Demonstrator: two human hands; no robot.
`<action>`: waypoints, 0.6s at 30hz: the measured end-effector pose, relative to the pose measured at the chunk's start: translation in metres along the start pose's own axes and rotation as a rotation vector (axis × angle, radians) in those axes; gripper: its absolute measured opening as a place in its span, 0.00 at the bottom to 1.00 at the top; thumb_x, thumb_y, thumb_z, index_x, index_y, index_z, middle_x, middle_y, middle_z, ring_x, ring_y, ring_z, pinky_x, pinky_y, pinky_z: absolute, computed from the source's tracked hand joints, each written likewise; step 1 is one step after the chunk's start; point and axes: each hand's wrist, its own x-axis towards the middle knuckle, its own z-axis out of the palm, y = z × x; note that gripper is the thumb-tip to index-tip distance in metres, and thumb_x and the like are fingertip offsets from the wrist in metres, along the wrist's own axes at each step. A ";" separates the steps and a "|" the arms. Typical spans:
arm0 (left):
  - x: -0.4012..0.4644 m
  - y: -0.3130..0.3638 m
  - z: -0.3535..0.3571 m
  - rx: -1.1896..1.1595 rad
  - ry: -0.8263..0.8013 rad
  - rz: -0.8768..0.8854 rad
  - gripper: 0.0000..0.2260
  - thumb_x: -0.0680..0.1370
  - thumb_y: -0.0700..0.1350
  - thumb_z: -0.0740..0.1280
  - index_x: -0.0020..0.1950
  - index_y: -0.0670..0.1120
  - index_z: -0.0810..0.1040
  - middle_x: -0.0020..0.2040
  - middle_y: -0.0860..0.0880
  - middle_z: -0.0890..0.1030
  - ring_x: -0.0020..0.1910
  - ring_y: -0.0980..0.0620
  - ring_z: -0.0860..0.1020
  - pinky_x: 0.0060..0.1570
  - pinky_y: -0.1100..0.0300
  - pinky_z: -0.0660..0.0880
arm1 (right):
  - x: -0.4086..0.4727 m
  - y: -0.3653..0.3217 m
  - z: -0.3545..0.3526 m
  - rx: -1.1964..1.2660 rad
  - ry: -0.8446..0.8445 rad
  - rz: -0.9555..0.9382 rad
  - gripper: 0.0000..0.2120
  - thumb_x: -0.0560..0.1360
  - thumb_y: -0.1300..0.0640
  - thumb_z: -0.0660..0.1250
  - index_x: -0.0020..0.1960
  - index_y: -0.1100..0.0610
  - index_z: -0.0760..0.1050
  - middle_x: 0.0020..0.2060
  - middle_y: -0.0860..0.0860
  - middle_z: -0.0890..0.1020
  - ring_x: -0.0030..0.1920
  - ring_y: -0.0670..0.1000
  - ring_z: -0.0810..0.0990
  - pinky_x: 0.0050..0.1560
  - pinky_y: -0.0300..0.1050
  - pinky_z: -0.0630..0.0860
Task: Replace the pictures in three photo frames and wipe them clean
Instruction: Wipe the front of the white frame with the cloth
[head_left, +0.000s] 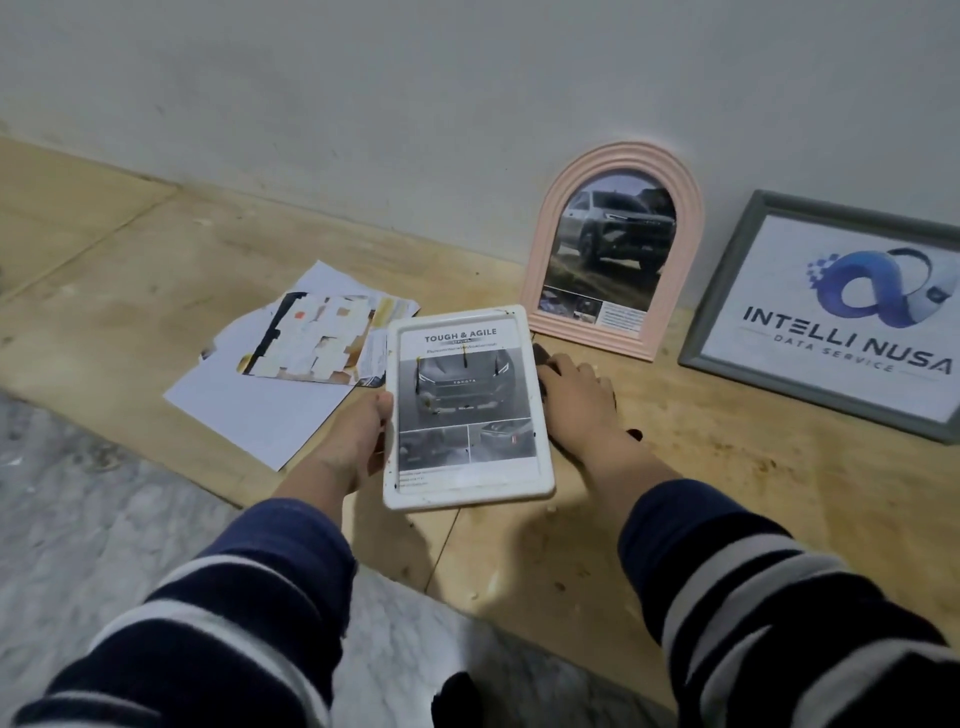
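My left hand (358, 441) grips the left edge of a white rectangular photo frame (467, 405), held above the floor with a grey car picture headed "TOUGH & AGILE" in it. My right hand (576, 395) lies palm down on the wooden floor just right of that frame, its fingers on a small dark thing (543, 358) that is mostly hidden. A pink arched frame (613, 249) with a car picture leans on the wall behind. A grey frame (831, 312) showing an "INTELLI NUSA" logo leans on the wall at the right.
Loose sheets and torn pictures (291, 358) lie on the wooden floor (156, 249) to the left of the white frame. A marble-patterned surface (78, 509) lies at the near left. The white wall (415, 104) runs along the back.
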 end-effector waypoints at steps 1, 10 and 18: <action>0.002 0.000 0.002 0.011 -0.017 -0.009 0.10 0.80 0.42 0.56 0.45 0.45 0.76 0.38 0.44 0.79 0.37 0.45 0.77 0.49 0.50 0.78 | -0.001 0.002 -0.003 0.037 0.031 0.023 0.16 0.79 0.55 0.58 0.66 0.51 0.69 0.64 0.54 0.72 0.58 0.58 0.73 0.59 0.53 0.68; -0.005 -0.010 0.071 0.204 -0.190 0.026 0.13 0.81 0.41 0.51 0.45 0.44 0.75 0.36 0.44 0.80 0.31 0.47 0.78 0.41 0.54 0.77 | -0.040 0.079 -0.032 0.421 0.279 0.476 0.09 0.81 0.53 0.59 0.59 0.52 0.73 0.52 0.53 0.81 0.44 0.53 0.76 0.41 0.42 0.68; -0.005 -0.033 0.121 0.448 -0.220 0.113 0.11 0.84 0.43 0.52 0.49 0.43 0.72 0.48 0.41 0.78 0.36 0.49 0.76 0.39 0.57 0.75 | -0.062 0.135 -0.039 0.447 0.250 0.495 0.16 0.80 0.58 0.58 0.66 0.50 0.74 0.59 0.53 0.80 0.57 0.56 0.78 0.49 0.41 0.70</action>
